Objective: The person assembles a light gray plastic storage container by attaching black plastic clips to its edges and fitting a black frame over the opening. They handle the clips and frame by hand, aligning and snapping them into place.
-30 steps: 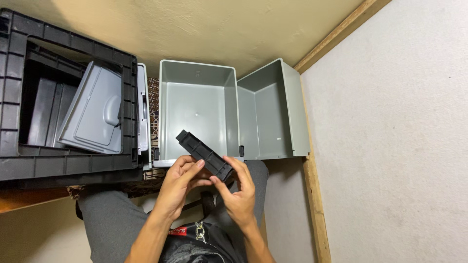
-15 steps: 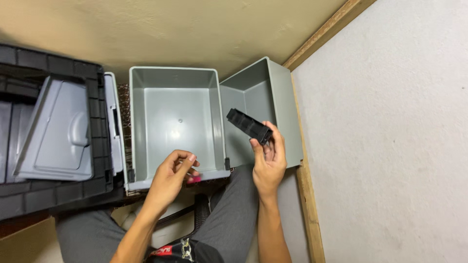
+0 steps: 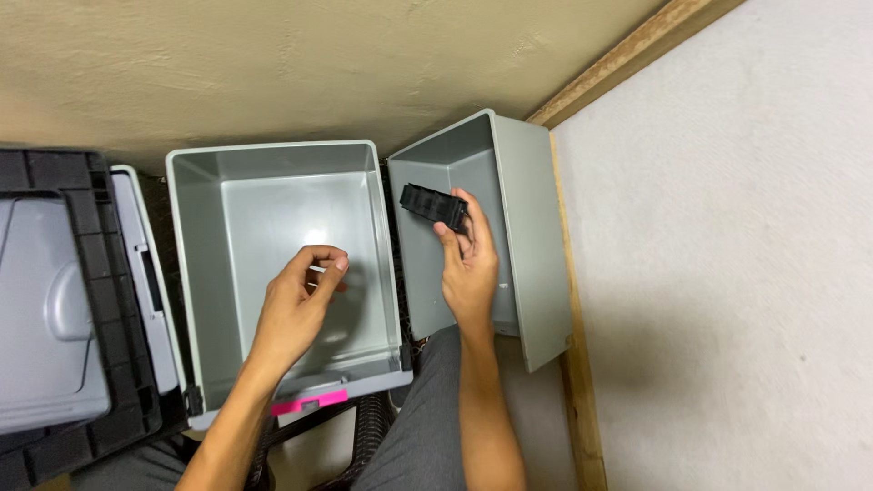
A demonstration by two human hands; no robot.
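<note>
The right hand pinches the black ribbed bar at its 11 o'clock, long axis toward 10, over the tilted grey bin. The left hand, loosely curled and empty, hovers over the upright bin.

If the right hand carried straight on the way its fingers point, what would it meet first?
Probably the inner back wall of the tilted grey bin: the right hand, holding a black plastic piece, points into it. Depth is unclear.

Left bin interior open from above; right bin hemmed by wall; black crate crowds left.
</note>
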